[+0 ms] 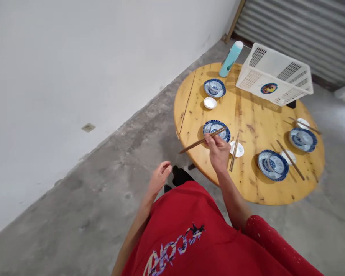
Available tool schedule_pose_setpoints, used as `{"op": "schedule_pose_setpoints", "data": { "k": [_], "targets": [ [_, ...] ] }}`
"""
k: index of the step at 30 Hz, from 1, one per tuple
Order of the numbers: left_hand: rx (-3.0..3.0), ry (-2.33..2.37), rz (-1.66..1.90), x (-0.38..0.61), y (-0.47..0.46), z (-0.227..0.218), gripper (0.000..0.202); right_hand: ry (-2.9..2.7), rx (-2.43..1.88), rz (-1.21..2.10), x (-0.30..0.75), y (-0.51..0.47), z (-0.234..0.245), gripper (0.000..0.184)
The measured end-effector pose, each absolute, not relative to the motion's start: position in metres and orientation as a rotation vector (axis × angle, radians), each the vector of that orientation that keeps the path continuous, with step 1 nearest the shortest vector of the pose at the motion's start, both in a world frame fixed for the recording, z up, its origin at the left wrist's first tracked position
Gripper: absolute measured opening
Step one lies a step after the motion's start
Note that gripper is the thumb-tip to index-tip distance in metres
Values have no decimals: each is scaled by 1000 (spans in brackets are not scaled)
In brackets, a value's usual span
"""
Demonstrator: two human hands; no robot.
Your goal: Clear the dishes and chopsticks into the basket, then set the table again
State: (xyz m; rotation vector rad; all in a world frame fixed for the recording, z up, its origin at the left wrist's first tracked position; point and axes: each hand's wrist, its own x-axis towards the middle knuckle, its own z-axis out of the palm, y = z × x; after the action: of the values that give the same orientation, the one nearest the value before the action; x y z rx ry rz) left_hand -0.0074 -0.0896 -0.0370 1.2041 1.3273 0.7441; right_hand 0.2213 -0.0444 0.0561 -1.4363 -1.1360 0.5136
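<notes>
My right hand point(219, 153) pinches a pair of brown chopsticks point(193, 146) over the near left edge of the table. Just behind those fingers sits a blue-and-white plate point(208, 126) with a bowl in it, partly covered by the hand and chopsticks. Beside my wrist, another pair of chopsticks point(235, 153) lies across a small white dish point(240, 150). My left hand point(160, 174) hangs off the table above the floor, its fingers loosely bent and nothing visible in it.
The round wooden table point(247, 115) also bears other plate-and-bowl sets point(273, 165), a small white dish point(210, 102), a white plastic basket point(276, 76) and a turquoise bottle point(230, 59). A white wall point(89, 69) runs along the left.
</notes>
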Motion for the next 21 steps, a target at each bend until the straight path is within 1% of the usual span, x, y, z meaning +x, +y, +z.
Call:
{"op": "schedule_pose_setpoints", "data": {
  "k": [5, 9, 12, 15, 18, 21],
  "targets": [
    [1192, 1323, 660, -19, -50, -49, 38, -1222, -1553, 124, 238, 8, 54, 33],
    [1200, 1376, 615, -41, -1, -64, 38, -1305, -1624, -41, 244, 64, 38, 29],
    [1212, 1416, 558, -51, 48, -67, 41, -1320, -1663, -65, 243, 100, 22, 26],
    [1238, 1393, 429, -46, 104, -60, 43, -1319, -1706, -46, 239, 122, 10, 22],
    [1307, 1318, 320, -27, 157, -50, 42, -1287, -1756, -1, 237, 133, 7, 21],
    [1412, 1218, 298, -4, 195, -39, 38, -1154, -1805, 38, 240, 140, 10, 22]
  ]
}}
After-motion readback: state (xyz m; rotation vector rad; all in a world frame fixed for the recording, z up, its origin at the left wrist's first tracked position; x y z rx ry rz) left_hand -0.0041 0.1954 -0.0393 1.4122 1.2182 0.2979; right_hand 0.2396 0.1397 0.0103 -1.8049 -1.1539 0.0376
